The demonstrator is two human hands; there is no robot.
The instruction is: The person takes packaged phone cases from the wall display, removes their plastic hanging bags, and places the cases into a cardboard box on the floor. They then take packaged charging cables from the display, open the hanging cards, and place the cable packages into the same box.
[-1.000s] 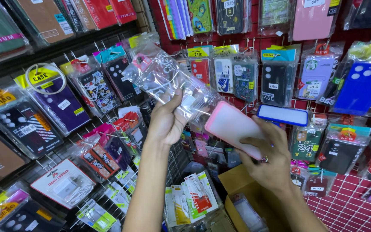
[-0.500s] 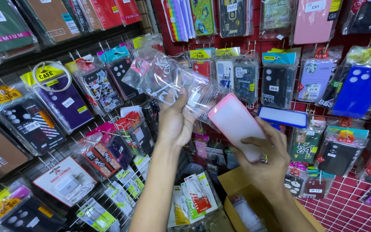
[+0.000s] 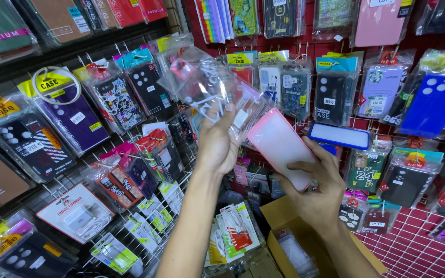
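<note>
My left hand (image 3: 218,143) is raised and grips a bundle of clear plastic sleeves (image 3: 206,82) with phone cases inside. My right hand (image 3: 319,185) holds a pink, frosted phone case (image 3: 280,146), tilted, its upper end tucked against the lower right edge of the clear bundle. The two hands are close together in front of a wire display rack.
Packaged phone cases hang all over the grid wall: a purple one (image 3: 71,114) at left, a black one (image 3: 332,98) and a blue one (image 3: 429,104) at right. A blue-rimmed case (image 3: 340,136) sticks out beside my right hand. An open cardboard box (image 3: 284,229) sits below.
The pink case has swung upward and left, from lying nearly flat to tilted against the clear bundle. My left hand has held the bundle nearly still.
</note>
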